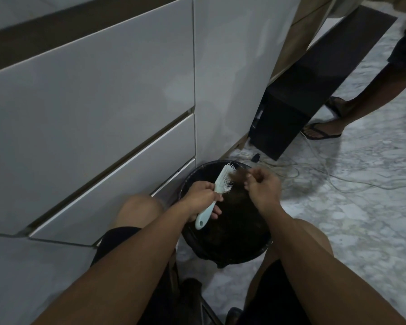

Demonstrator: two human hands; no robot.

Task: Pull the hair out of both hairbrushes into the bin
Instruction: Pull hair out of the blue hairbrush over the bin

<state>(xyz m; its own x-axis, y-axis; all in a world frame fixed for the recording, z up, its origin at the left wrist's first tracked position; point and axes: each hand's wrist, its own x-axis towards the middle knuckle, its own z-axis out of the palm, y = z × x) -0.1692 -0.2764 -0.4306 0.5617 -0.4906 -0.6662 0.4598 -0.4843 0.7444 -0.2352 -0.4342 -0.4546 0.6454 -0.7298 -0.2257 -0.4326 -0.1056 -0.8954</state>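
A pale blue hairbrush [217,188] with white bristles is held over the round black bin [232,249], its bristles facing right. My left hand [201,199] grips the brush by its handle. My right hand [263,186] is just right of the brush head and pinches a brown tuft of hair [238,175] that still hangs from the upper bristles. Dark hair lies inside the bin. A second hairbrush is not in view.
White drawer fronts [91,113] stand close on the left. My bare knees flank the bin. White cables [314,179] trail over the marble floor behind it. A dark panel [303,102] leans at the back, and another person's sandalled feet [321,131] stand at right.
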